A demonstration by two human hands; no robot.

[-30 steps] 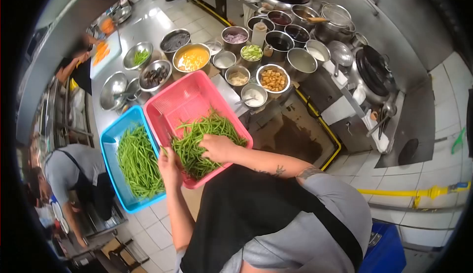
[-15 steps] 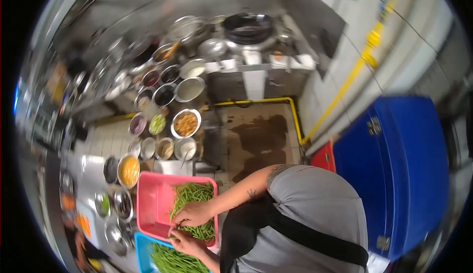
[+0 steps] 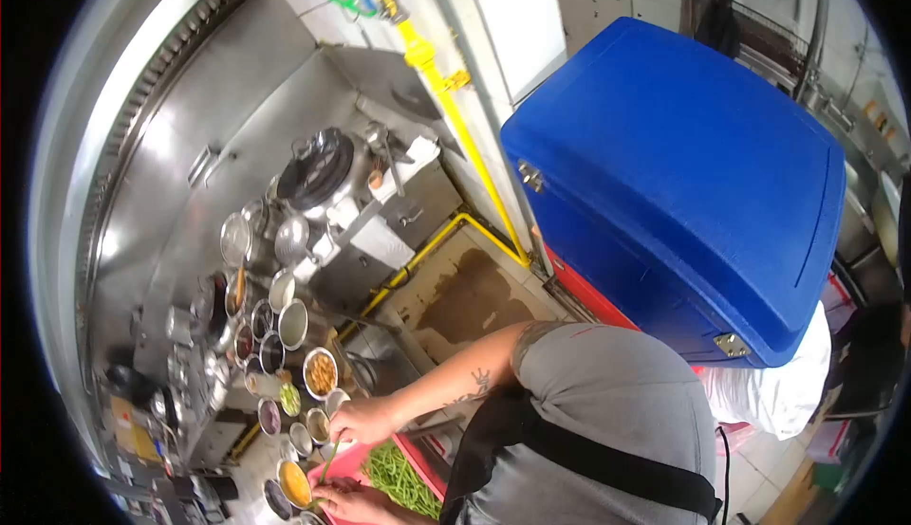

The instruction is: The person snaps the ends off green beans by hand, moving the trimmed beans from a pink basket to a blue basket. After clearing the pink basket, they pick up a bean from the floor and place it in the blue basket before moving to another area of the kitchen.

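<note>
My right hand (image 3: 362, 421), its fingers pinched together, is over the far edge of a pink plastic tub (image 3: 424, 463). One long green bean (image 3: 328, 461) hangs down from its fingertips towards my left hand (image 3: 349, 503). Low in the view, over the tub, that left hand has its fingers closed at the bean's lower end. Loose green beans (image 3: 397, 473) lie heaped in the tub, below and beside my hands. A steel bowl of yellow-orange food (image 3: 295, 483) stands just left of my left hand.
Beyond the tub stand several metal bowls, among them one of brown chunks (image 3: 321, 373). A black wok (image 3: 321, 165) sits on the stove at the back. To the right are a large blue lidded box (image 3: 674, 184) and a yellow pipe (image 3: 474, 131). The floor has a wet patch (image 3: 474, 297).
The view has swung right, bringing more of the blue box in and taking the blue tub of beans out. My hands have moved apart, with a bean stretched between them.
</note>
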